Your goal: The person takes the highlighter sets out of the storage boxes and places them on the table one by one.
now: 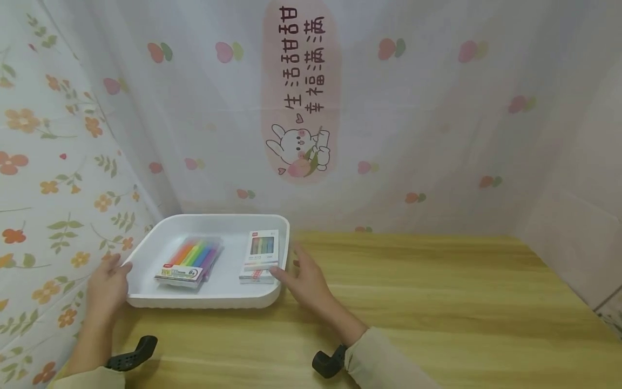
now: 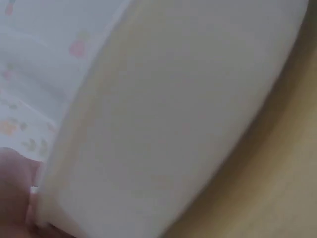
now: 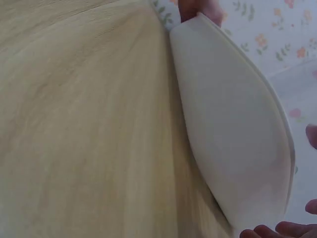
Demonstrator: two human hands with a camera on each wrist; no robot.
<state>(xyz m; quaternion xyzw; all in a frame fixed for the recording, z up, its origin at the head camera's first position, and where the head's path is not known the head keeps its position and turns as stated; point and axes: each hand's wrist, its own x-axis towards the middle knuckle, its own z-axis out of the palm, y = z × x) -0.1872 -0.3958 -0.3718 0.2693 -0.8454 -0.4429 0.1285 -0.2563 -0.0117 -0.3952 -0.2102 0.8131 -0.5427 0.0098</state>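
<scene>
The white tray (image 1: 204, 302) sits on the wooden table's (image 1: 437, 302) left part; the lettering on its rainbow-coloured pack (image 1: 191, 259) and white box (image 1: 262, 247) is too small to read. The left hand (image 1: 106, 286) grips the left rim, blurred and cropped in its wrist view. The right hand (image 1: 308, 283) spreads loosely at the other end; I cannot tell whether its fingers touch.
</scene>
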